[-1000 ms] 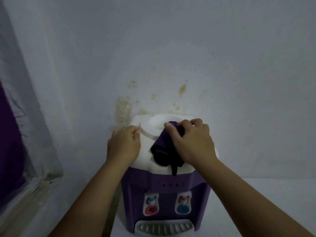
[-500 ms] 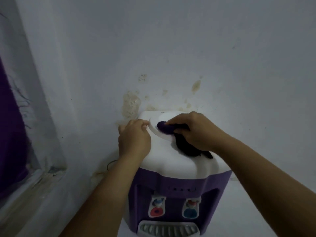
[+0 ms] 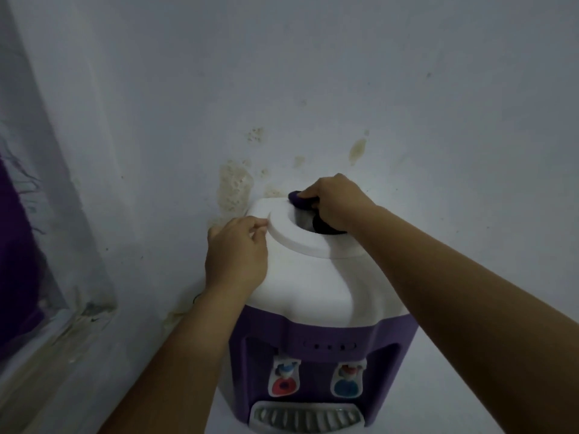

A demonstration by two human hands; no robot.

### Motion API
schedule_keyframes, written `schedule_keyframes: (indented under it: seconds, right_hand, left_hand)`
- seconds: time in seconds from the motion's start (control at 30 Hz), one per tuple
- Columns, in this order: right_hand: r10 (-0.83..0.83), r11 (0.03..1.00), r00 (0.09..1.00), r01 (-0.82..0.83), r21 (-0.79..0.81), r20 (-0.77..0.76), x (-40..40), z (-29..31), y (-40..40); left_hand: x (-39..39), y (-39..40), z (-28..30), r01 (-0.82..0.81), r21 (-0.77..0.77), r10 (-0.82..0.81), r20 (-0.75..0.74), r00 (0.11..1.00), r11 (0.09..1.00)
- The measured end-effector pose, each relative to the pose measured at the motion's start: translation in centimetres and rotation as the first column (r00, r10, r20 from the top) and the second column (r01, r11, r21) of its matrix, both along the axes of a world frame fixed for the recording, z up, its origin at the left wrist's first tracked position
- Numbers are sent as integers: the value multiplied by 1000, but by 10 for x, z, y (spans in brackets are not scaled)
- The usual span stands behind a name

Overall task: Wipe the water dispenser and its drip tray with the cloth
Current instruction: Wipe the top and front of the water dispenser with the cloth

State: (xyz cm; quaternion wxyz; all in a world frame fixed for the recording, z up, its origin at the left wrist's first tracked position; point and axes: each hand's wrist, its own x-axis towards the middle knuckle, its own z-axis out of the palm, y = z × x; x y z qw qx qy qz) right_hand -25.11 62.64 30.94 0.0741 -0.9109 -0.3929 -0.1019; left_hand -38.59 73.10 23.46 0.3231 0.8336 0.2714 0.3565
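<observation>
**Cloth pushed to the far rim**

Since a moment ago the right hand (image 3: 336, 203) has carried the dark cloth (image 3: 300, 200) farther back along the collar of the water dispenser (image 3: 313, 277), fingers curled around it. Left hand (image 3: 236, 255), fingers curled, braces the white top. Drip tray (image 3: 307, 419) sits below the taps.

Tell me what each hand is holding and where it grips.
The right hand grips the bunched dark cloth at the far rim of the water dispenser collar. The left hand holds nothing; it rests on the white top.
</observation>
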Motion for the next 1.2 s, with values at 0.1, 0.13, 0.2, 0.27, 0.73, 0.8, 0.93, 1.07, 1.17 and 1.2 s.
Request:
schedule_keyframes:
  seconds: [0.1, 0.13, 0.2, 0.27, 0.73, 0.8, 0.93, 1.07, 1.17, 1.2]
  right_hand:
    - [-89, 993, 996, 90, -79, 9, 9, 6, -20]
    - [-110, 990, 994, 110, -91, 8, 9, 7, -27]
    - [-123, 989, 992, 123, -88, 2, 3, 7, -36]
    - [-118, 992, 993, 117, -48, -22, -9, 5, -48]
    - [179, 963, 984, -173, 205, -12, -82, -19, -50]
    - [117, 968, 993, -111, 224, -15, -75, -22, -72]
    - [-62, 937, 997, 44, 346, 42, -81, -39, -92]
    - [100, 912, 961, -192, 364, 256, -118, -65, -85]
    - [-55, 850, 963, -94, 519, 264, -104, -78, -109]
    - [-165, 797, 968, 19, 603, 187, -97, -80, -117]
  left_hand:
    - [1, -1, 1, -12, -20, 12, 24, 1000, 1000]
    - [2, -2, 1, -16, -17, 16, 21, 1000, 1000]
    - [3, -2, 1, -35, -10, 35, 4, 999, 999]
    - [3, -2, 1, -49, -19, 49, -1, 999, 999]
    - [-4, -3, 1, 14, 46, -19, 109, 994, 999]
    - [-4, -2, 0, 18, 28, -21, 122, 992, 999]
    - [-1, -5, 0, 12, 63, -20, 144, 989, 998]
    - [-2, -3, -1, 24, 106, -39, 143, 989, 994]
    - [-7, -4, 1, 43, 153, -67, 153, 986, 987]
    - [-9, -6, 2, 34, 220, -74, 176, 982, 975]
